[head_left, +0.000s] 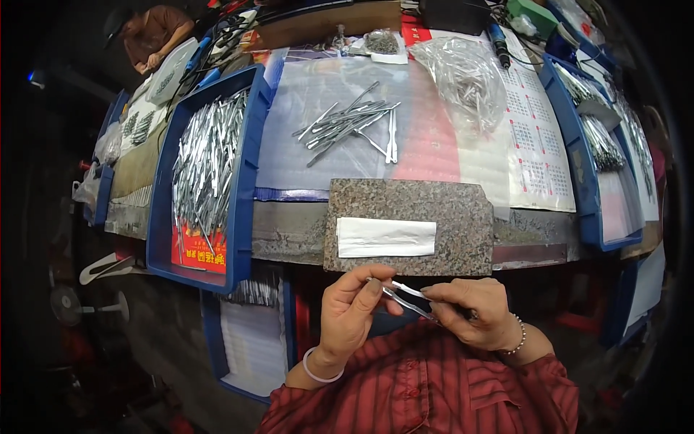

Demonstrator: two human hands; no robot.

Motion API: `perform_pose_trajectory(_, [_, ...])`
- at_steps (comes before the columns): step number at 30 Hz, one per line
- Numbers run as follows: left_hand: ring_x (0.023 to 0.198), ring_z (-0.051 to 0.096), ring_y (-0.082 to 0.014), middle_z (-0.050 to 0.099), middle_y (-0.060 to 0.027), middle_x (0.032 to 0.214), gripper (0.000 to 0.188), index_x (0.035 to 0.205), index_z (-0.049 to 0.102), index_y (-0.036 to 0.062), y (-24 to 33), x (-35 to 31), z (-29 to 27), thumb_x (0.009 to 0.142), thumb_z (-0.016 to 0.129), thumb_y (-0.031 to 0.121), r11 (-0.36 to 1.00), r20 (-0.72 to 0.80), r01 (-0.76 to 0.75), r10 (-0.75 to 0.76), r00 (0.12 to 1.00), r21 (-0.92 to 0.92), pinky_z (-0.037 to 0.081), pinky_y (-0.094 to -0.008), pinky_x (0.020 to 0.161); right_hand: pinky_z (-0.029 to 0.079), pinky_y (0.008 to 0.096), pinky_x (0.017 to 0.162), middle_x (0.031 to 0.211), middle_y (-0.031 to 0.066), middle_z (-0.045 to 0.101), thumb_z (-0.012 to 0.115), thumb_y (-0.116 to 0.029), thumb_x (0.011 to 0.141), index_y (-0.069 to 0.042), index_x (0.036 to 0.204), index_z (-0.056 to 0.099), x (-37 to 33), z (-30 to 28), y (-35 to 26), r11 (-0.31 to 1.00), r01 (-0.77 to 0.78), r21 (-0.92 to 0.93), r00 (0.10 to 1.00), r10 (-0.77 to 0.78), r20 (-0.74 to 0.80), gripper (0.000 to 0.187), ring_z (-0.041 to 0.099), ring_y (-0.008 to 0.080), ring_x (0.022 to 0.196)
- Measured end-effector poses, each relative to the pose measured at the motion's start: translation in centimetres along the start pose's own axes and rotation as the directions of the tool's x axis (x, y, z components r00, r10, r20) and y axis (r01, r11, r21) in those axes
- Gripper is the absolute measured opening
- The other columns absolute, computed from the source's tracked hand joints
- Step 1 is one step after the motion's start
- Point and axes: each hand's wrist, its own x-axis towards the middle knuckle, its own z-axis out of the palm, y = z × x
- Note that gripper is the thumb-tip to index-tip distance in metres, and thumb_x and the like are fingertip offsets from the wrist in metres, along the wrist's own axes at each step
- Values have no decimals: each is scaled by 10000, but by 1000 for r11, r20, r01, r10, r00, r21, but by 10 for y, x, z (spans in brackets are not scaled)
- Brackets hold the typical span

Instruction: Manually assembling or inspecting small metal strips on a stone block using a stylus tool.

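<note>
My left hand (352, 305), with a pale bangle at its wrist, pinches the end of a slender silver metal piece (407, 304) between thumb and fingers. A second bright strip (407, 289) runs beside it; whether the two are joined I cannot tell. Closed round their other ends is my right hand (473, 309), which wears a beaded bracelet. Both hands are just in front of the speckled stone slab (412, 195). A folded white paper or cloth (386, 237) lies on that slab. Farther off, a loose pile of similar slender metal pieces (350, 123) rests on plastic sheeting.
On the left, a blue tray (242, 173) holds many slender metal pieces. Another blue tray (589, 199) stands at the right with bundles of them. A clear plastic bag (463, 79) and a small heap of parts (381, 42) lie farther back. A person (155, 36) works at far left.
</note>
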Motion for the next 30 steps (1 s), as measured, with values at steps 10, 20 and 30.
perform_pose_trajectory(10, [787,667,-131,647,-82,929,289,1195,579,-57,2,1,2,1001,545,154,990,83,17,-29,996,139,524,-235,731,448,295,460,631,61,557,693,38,733,2,1041,656,3,5,2,993,108,-43,994,-108,13,312,578,189,514])
perform_pose_trajectory(20, [773,665,-133,609,-56,925,282,1184,587,-53,1,2,-1,1003,542,159,993,51,-23,17,999,114,515,-223,707,425,299,405,593,56,524,692,48,724,22,1015,661,-2,9,0,985,156,-75,987,-158,-12,294,552,180,471])
perform_pose_trajectory(30, [754,652,-105,638,-54,885,227,1100,606,-34,3,-1,-7,1006,538,162,979,-3,31,-31,1000,200,501,-211,702,416,306,404,617,42,477,707,0,758,23,1027,651,-8,24,4,995,100,-20,990,-97,102,276,528,177,470])
